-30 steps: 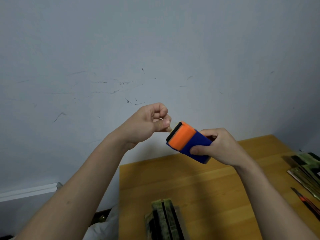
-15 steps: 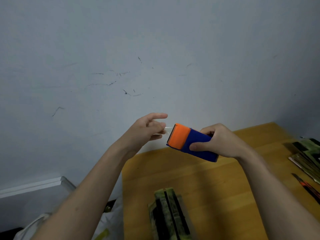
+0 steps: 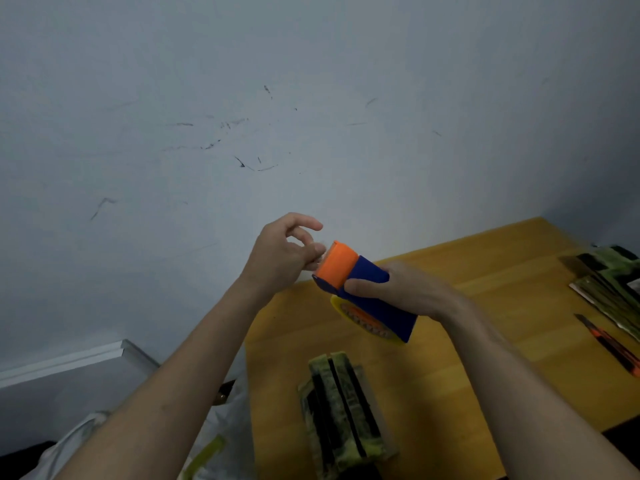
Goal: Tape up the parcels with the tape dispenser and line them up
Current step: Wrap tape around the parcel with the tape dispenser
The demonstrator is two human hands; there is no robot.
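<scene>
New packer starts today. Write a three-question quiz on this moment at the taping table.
1. True or false: the tape dispenser is lying on the table.
2. Which hand grips the dispenser's blue body? A) left hand B) right hand C) both
3. Fill in: the parcel nearest the person lies on the table ____ the raised dispenser.

Key
1. False: it is held up above the table.
2. B; the left hand's fingertips are at the orange end, apparently picking at the tape end, which is too faint to confirm.
3. below; a second pile of parcels and a utility knife lie to the right.
</scene>
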